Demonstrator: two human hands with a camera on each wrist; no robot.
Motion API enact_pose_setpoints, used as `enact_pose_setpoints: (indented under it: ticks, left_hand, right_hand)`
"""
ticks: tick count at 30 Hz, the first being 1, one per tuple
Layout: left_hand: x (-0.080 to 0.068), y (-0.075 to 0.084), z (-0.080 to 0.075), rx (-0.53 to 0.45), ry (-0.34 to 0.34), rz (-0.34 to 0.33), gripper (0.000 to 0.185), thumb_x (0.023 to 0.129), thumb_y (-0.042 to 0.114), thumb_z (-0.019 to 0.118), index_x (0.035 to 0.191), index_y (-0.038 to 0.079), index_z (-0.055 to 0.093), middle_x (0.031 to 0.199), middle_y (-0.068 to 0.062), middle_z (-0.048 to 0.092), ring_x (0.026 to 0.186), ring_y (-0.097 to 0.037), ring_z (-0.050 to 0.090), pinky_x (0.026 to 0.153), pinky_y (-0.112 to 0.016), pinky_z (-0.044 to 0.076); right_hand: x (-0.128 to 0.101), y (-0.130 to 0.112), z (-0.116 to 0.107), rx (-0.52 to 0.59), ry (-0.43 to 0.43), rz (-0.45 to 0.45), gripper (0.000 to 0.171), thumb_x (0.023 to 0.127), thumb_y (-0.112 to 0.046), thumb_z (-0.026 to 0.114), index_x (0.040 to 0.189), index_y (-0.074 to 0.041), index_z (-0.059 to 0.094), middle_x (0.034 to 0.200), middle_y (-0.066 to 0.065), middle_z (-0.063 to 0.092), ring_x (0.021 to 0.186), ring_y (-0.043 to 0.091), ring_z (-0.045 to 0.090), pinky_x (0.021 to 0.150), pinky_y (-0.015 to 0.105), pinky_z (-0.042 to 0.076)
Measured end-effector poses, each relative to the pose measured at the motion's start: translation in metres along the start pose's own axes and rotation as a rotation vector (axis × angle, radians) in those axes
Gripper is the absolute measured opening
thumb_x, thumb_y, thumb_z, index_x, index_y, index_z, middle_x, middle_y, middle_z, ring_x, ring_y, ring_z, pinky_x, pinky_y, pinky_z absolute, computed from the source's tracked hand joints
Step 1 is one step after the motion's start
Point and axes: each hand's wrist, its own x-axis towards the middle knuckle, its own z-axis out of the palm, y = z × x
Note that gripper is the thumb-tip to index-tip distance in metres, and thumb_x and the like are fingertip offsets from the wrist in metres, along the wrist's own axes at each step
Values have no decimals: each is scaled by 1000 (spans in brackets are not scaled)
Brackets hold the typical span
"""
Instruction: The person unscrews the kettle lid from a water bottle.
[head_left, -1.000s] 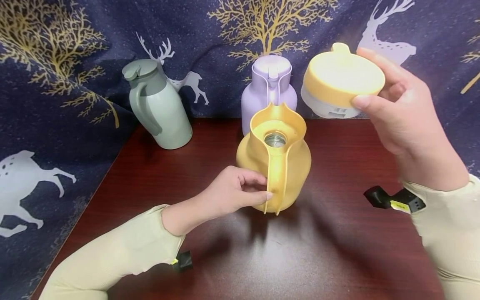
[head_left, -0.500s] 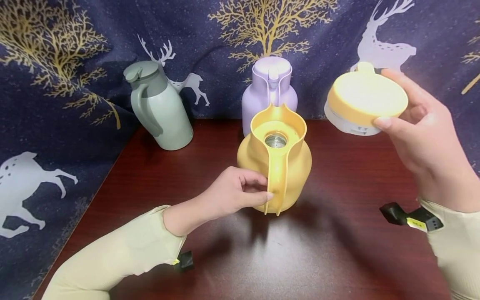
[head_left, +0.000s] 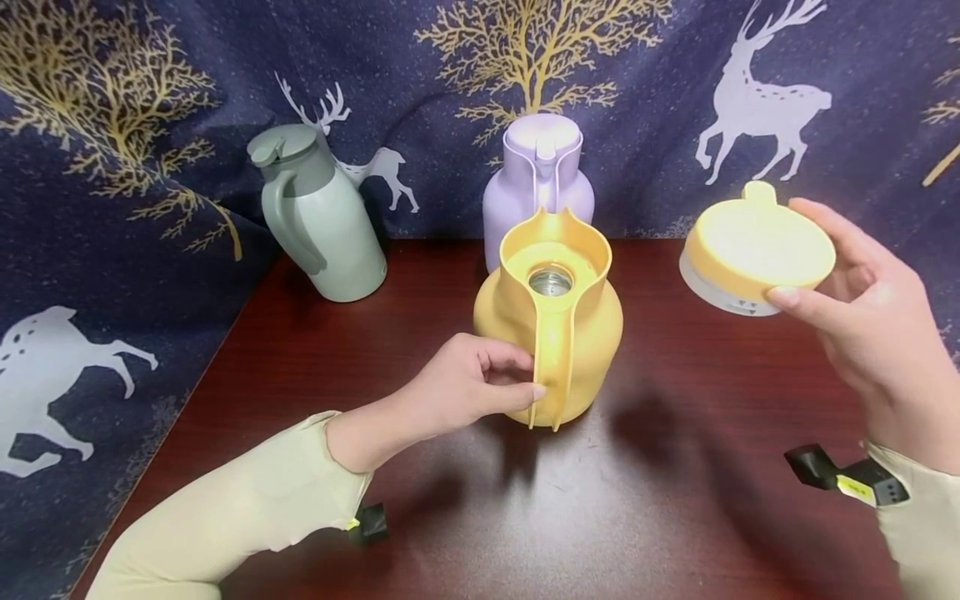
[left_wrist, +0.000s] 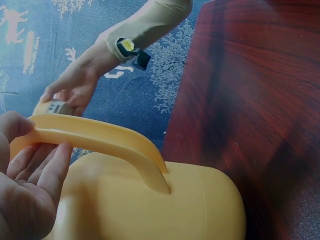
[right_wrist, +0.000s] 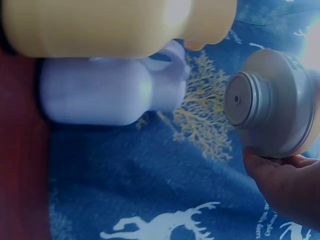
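A yellow thermos jug [head_left: 592, 333] stands upright on the table, its mouth uncovered and a round silvery opening showing inside. My left hand [head_left: 457, 383] grips the jug's handle [head_left: 553, 358], thumb on one side and fingers on the other, as the left wrist view also shows. Off to the right and above the table, my right hand [head_left: 877, 308] holds the yellow lid [head_left: 761, 242] by its edge. In the right wrist view the lid's pale underside [right_wrist: 275, 100] shows, with a round ringed stopper [right_wrist: 239, 99] sticking out.
Behind the yellow jug stands a lilac jug [head_left: 517, 196], partly hidden by it. A grey-green jug [head_left: 330, 225] is at the back left. A dark blue cloth [head_left: 435, 108] with deer and trees hangs behind the reddish-brown table [head_left: 420, 517].
My right hand has carried the lid to the right and lower, farther from the jug's mouth. The left hand and the jug have stayed in place.
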Motion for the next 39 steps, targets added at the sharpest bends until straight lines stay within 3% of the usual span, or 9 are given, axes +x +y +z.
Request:
enact_pose_setpoints:
  ticks: [9,17,25,32,39]
  left_hand:
    - [-2,4,1,0,7,-3,22,84,5,74,104,-4,73,102,-16,76,82,0,69,82,-26,59]
    - [-1,0,0,-20,-4,4,22,84,3,72,104,-6,72,104,-19,75,81,1,68,82,-27,59]
    - [-1,0,1,-23,2,3,22,84,3,72,104,-6,72,104,-19,75,83,0,69,82,-27,59]
    - [0,1,0,-32,-2,-2,23,84,3,72,105,-6,72,104,-20,75,83,-1,70,82,-28,59]
    - [1,1,1,-31,-4,-10,23,84,3,72,105,-6,72,104,-20,75,85,-3,71,82,-27,59]
  right_hand:
    - [-18,13,-22,-182,-26,109,76,79,33,50,144,-5,47,135,-1,62,116,6,61,86,10,52]
    - [-20,25,-41,-380,-127,209,83,77,30,58,147,-13,44,133,-11,59,113,-5,60,86,5,49]
    - [-17,40,-61,-763,-250,265,88,77,20,69,151,-17,39,124,-28,58,103,-13,60,79,4,50]
    - [-16,52,-77,-829,-351,293,90,75,16,72,150,-21,39,119,-29,59,93,-8,63,70,12,55]
    - [-19,58,-88,-877,-375,312,85,76,13,74,148,-18,40,115,-29,58,91,-8,61,67,14,56]
